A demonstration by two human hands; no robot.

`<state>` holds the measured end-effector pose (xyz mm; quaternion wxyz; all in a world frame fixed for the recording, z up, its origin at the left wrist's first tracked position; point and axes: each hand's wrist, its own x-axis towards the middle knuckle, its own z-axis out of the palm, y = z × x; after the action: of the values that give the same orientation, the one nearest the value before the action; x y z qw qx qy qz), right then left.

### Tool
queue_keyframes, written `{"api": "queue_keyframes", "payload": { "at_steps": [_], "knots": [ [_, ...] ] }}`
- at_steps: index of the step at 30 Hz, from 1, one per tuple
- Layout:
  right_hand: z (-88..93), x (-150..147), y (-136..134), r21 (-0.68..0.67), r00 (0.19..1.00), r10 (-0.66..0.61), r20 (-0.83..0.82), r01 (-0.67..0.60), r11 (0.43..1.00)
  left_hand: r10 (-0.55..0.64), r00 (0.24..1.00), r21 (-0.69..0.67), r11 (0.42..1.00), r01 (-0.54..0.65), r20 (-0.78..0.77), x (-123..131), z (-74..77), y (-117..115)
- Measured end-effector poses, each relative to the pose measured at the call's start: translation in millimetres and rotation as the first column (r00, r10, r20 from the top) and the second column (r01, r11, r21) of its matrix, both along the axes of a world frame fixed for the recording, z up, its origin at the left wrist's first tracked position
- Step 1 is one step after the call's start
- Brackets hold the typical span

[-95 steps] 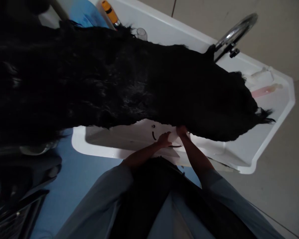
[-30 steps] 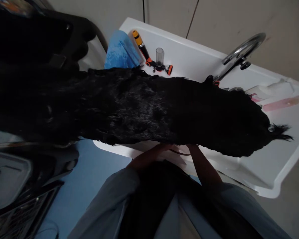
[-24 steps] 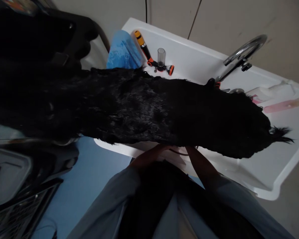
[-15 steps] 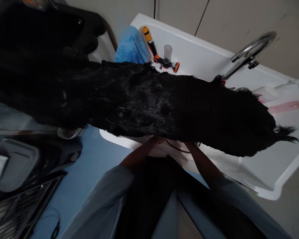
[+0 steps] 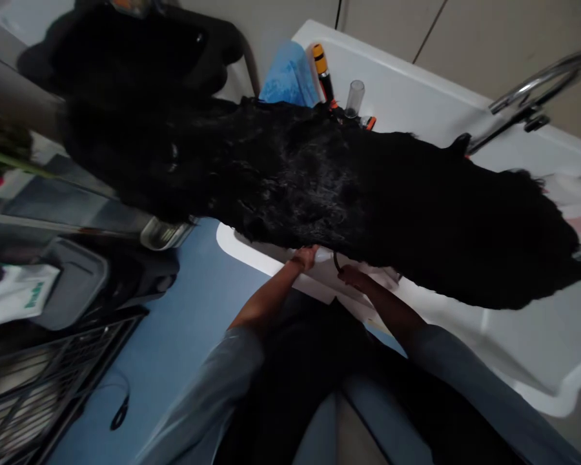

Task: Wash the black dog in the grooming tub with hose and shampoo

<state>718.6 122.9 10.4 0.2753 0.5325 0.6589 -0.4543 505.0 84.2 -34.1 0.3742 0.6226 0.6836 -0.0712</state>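
A large black long-haired dog (image 5: 416, 219) stands across a white tub (image 5: 513, 349), its coat wet-looking along the middle of the back. Below its near flank, my left hand (image 5: 304, 257) is closed around a small pale object (image 5: 323, 254) whose kind I cannot make out. A thin dark hose (image 5: 337, 262) curves down beside it to my right hand (image 5: 352, 276), whose fingers are closed on it. Both hands are just inside the tub's near edge, under the dog's side.
Behind the dog are a blue towel (image 5: 290, 74), a yellow-and-black spray nozzle (image 5: 322, 70) with a clear cylinder (image 5: 355, 98), and a chrome faucet (image 5: 537, 87). At left lie a grey lidded bin (image 5: 72, 278), a white packet (image 5: 17, 297) and a black wire crate (image 5: 68, 381).
The view has shifted, so the dog and tub sit farther right. My hands, mostly hidden under the dog before, now show, with the pale object and the hose in them.
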Motion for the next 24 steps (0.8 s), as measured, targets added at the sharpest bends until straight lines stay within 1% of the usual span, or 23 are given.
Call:
{"api": "queue_keyframes", "payload": {
  "at_steps": [2,4,6,7,10,14,16,17,18,19,20,21,22,23,24],
  "knots": [
    [18.7,21.4,-8.2,0.025,1.0,0.025,-0.001,-0.025,0.999,-0.04,0.999,0.016,0.999,0.04,-0.001,0.2,3.5,0.0],
    [39.6,42.3,-19.8,0.084,0.993,0.117,-0.033,-0.114,0.99,-0.088,0.996,0.056,0.995,0.087,0.014,1.3,8.5,-0.6],
    [57.8,56.9,-33.2,0.14,0.979,0.201,-0.029,-0.195,0.971,-0.142,0.988,0.139,0.981,0.133,0.057,2.3,13.9,-1.8],
    [65.2,61.1,-39.6,0.154,0.977,0.212,-0.008,-0.208,0.966,-0.174,0.981,0.188,0.97,0.156,0.084,2.5,16.4,-2.5],
    [82.5,63.9,-54.3,0.148,0.986,0.157,0.061,-0.165,0.975,-0.283,0.95,0.29,0.927,0.237,0.13,2.1,24.1,-4.7],
    [101.1,52.4,-59.6,0.162,0.994,0.087,0.061,-0.096,0.982,-0.406,0.907,0.336,0.875,0.349,0.113,7.9,36.3,-7.2],
    [107.7,43.2,-58.4,0.172,0.996,0.037,0.082,-0.051,0.984,-0.481,0.868,0.353,0.839,0.414,0.125,15.5,43.8,-7.9],
    [109.9,39.3,-58.7,0.198,0.996,0.008,0.089,-0.026,0.98,-0.513,0.847,0.361,0.823,0.439,0.14,19.8,47.7,-8.1],
    [111.3,36.6,-60.6,0.257,0.996,-0.036,0.077,0.015,0.966,-0.532,0.832,0.369,0.813,0.45,0.156,24.0,51.5,-8.3],
    [111.9,35.8,-64.9,0.352,0.994,-0.103,0.033,0.085,0.932,-0.535,0.826,0.38,0.811,0.445,0.175,27.7,55.2,-8.5],
    [111.6,36.9,-71.8,0.463,0.981,-0.185,-0.051,0.188,0.866,-0.522,0.831,0.39,0.818,0.422,0.195,30.4,58.6,-8.8],
    [110.4,39.8,-81.3,0.547,0.947,-0.272,-0.169,0.32,0.774,-0.496,0.84,0.399,0.832,0.386,0.22,32.2,61.8,-9.3],
    [108.2,44.3,-92.5,0.566,0.886,-0.355,-0.298,0.464,0.682,-0.464,0.85,0.409,0.846,0.342,0.249,33.1,64.7,-10.0],
    [105.3,49.8,-104.1,0.509,0.797,-0.434,-0.42,0.603,0.615,-0.434,0.854,0.42,0.858,0.296,0.285,33.3,67.5,-11.0],
    [102.1,55.8,-114.6,0.386,0.687,-0.514,-0.514,0.721,0.576,-0.412,0.851,0.431,0.866,0.254,0.327,33.3,70.1,-12.2]
  ]
}}
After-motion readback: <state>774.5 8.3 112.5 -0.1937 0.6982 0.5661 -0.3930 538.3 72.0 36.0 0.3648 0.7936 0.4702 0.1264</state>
